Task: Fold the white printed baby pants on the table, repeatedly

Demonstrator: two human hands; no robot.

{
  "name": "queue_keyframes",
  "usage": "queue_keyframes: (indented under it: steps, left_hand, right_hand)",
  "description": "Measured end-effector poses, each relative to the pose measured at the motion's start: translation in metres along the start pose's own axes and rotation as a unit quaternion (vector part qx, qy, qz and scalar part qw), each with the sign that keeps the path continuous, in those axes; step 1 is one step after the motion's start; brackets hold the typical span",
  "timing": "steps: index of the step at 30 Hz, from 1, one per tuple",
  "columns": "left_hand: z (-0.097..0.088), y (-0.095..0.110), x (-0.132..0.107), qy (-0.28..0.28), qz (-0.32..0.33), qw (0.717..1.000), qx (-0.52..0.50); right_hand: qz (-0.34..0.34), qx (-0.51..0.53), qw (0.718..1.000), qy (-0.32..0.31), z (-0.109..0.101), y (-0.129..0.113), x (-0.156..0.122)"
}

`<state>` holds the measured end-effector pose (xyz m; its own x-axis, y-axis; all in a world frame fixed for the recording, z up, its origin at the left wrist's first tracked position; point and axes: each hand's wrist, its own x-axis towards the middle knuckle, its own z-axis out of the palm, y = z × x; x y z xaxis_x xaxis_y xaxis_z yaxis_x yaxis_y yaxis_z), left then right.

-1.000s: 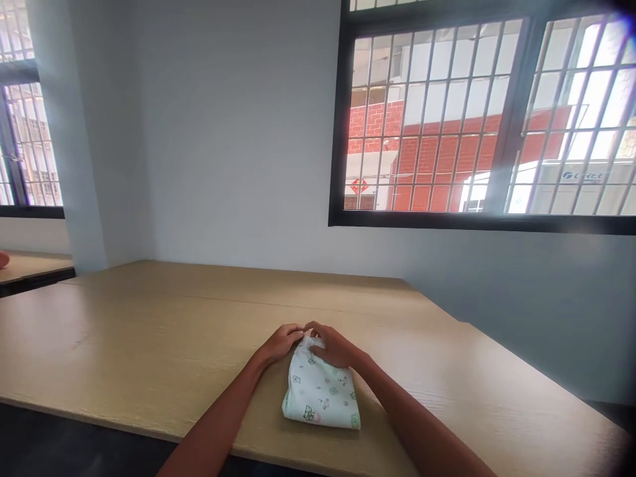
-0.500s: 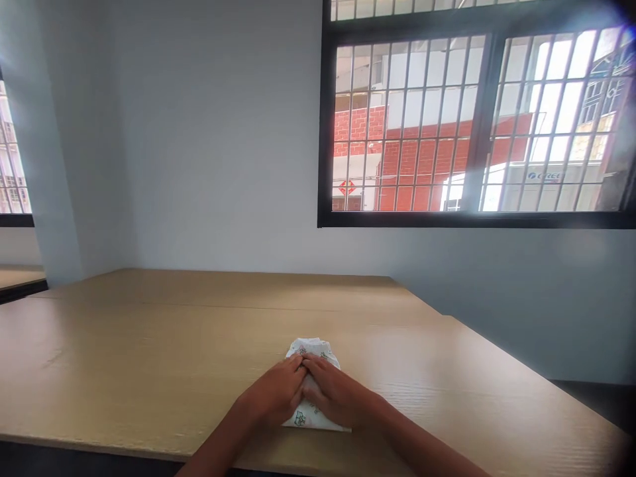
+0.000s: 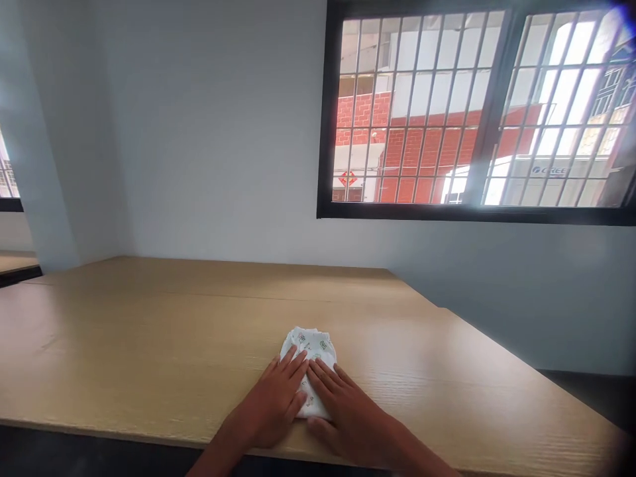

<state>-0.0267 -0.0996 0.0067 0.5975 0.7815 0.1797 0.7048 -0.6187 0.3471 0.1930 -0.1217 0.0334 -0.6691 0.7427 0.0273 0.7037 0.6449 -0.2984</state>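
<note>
A folded white cloth with small printed figures lies flat near the front edge of the wooden table. My left hand rests palm down on its left side, fingers stretched out and a little spread. On the right side of the cloth, my right hand lies flat too, its fingers pointing forward and its thumb by the near edge. The fingertips of both hands almost meet over the middle. Parts of the cloth are hidden under the hands.
The tabletop reaches back to a grey-white wall, with a seam across it. A barred window with a dark frame is at the upper right. The table's right edge slants away, and another surface shows at far left.
Both hands have gone from cupped together over the cloth to flat and spread on its two sides. More of the cloth's top shows between them. The view has tilted down slightly.
</note>
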Motion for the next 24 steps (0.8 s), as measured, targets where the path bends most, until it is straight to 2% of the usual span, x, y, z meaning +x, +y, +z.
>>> queue_keyframes:
  steps: [3, 5, 7, 9, 11, 13, 15, 17, 19, 21, 24]
  left_hand:
    - [-0.001, -0.021, -0.022, 0.012, -0.062, 0.998, 0.021]
    - [-0.002, -0.032, -0.034, 0.042, -0.106, 0.993, 0.041]
    - [0.000, -0.030, -0.036, 0.095, -0.157, 0.981, 0.067]
    - [0.004, -0.015, -0.027, 0.158, -0.190, 0.965, 0.083]
    - [0.008, 0.005, -0.015, 0.175, -0.148, 0.970, 0.076]
    - [0.008, 0.020, -0.008, 0.121, -0.052, 0.990, 0.042]
    - [0.005, 0.022, -0.013, 0.051, 0.011, 0.999, 0.002]
    - [0.001, 0.013, -0.029, 0.017, 0.017, 0.999, -0.033]
    - [0.000, 0.000, -0.050, 0.017, 0.017, 0.998, -0.064]
    - [0.003, -0.008, -0.068, 0.046, 0.043, 0.993, -0.099]
    - [0.014, -0.007, -0.077, 0.094, 0.105, 0.979, -0.150]
  right_hand:
    - [0.017, 0.001, 1.000, -0.016, -0.005, 0.011, -0.015]
    - [0.025, 0.007, 0.999, -0.018, -0.007, 0.019, -0.025]
    - [0.033, 0.009, 0.999, -0.001, -0.005, 0.021, -0.030]
    - [0.030, 0.000, 0.999, 0.033, -0.002, 0.015, -0.028]
    - [0.002, -0.008, 0.999, 0.050, 0.002, 0.006, -0.023]
    - [-0.037, -0.007, 0.999, 0.038, 0.005, -0.003, -0.020]
    - [-0.057, -0.010, 0.998, 0.026, 0.010, -0.006, -0.022]
    - [-0.057, -0.029, 0.997, 0.033, 0.016, -0.004, -0.030]
    - [-0.052, -0.059, 0.995, 0.053, 0.024, 0.001, -0.042]
    - [-0.067, -0.086, 0.990, 0.084, 0.034, 0.006, -0.053]
    - [-0.117, -0.091, 0.979, 0.143, 0.043, 0.008, -0.062]
